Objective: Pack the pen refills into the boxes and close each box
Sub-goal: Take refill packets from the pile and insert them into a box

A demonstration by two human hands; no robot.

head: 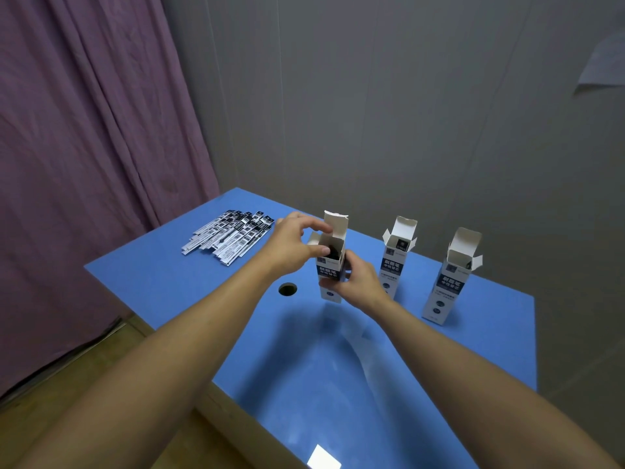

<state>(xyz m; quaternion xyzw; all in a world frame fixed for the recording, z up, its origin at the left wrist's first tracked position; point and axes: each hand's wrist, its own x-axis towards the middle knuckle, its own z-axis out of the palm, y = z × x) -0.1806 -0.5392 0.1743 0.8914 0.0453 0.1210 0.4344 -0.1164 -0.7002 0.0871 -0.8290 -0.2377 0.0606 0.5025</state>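
Grey panelled wall point(406, 113) forms the backdrop, with a purple curtain point(84, 147) hanging at the left and a sheet of paper point(603, 64) fixed to the wall at upper right. Below stands a blue table point(338, 367) with a round hole point(287, 289) in its top and a small white card point(324, 457) near its near edge.

Three tall white-and-dark cartons stand upright on the table in a row, all with top flaps raised. The left box point(329, 279) is in hand; dark contents show in its open mouth, and its lid flap stands vertical at the back. The middle box point(396, 262) stands just to its right, apart from it, also showing something dark inside. The right box point(451, 279) stands well apart at the far right; its contents cannot be made out.

Left hand point(292, 247) is at the mouth of the left box, thumb and forefinger curled toward each other at the lid and side flap; whether they actually pinch the flap cannot be told for certain. Right hand point(358, 282) grips the body of the same box from the right side, fingers wrapped round its lower front.

Loose pen refills point(230, 236) in white-and-black sleeves lie in a fanned heap on the far left part of the table, well apart from the boxes and untouched by either hand.
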